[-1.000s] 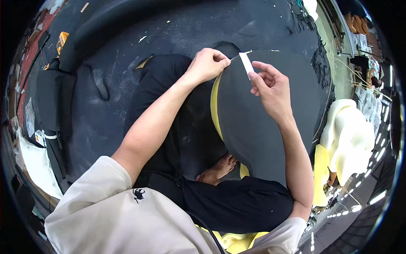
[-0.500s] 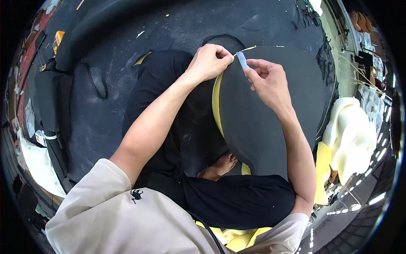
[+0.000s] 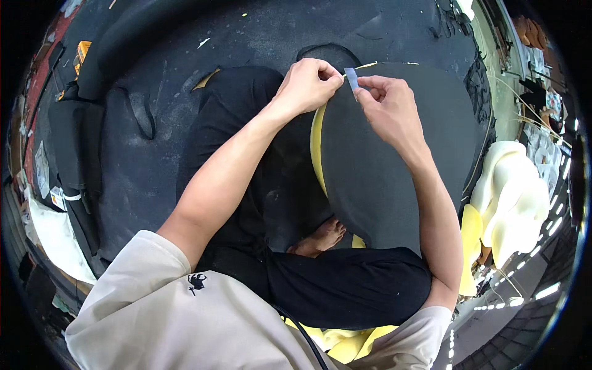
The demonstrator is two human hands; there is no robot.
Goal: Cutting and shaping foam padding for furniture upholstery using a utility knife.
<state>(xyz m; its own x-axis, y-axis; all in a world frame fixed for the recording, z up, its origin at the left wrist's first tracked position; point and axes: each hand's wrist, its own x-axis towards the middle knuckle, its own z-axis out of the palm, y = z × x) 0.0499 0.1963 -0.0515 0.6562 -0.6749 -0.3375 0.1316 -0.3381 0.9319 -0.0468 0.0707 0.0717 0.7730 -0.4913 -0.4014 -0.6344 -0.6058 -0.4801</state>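
A dark grey sheet [image 3: 394, 166] with a curved outline lies beside my bent legs, its yellow edge [image 3: 316, 148] showing along the left side. My left hand [image 3: 307, 87] is closed in a pinch at the sheet's upper left corner, on the thin yellow edge. Close to those fingertips, a narrow light-blue flat strip [image 3: 351, 78] stands nearly upright across the edge. My right hand [image 3: 390, 106] grips its lower end between thumb and fingers. What kind of tool or piece the strip is does not show.
Dark sheeting [image 3: 246, 46] covers the floor around me. A loose black strip [image 3: 327, 46] curls beyond my hands. Pale yellow padded pieces [image 3: 509, 197] are heaped at the right. At the far left are an orange-and-black object [image 3: 82, 52] and a black roll [image 3: 66, 142].
The light-blue strip and my right hand have shifted slightly up and left, closer to my left fingertips. My left hand keeps its pinch at the sheet's edge.
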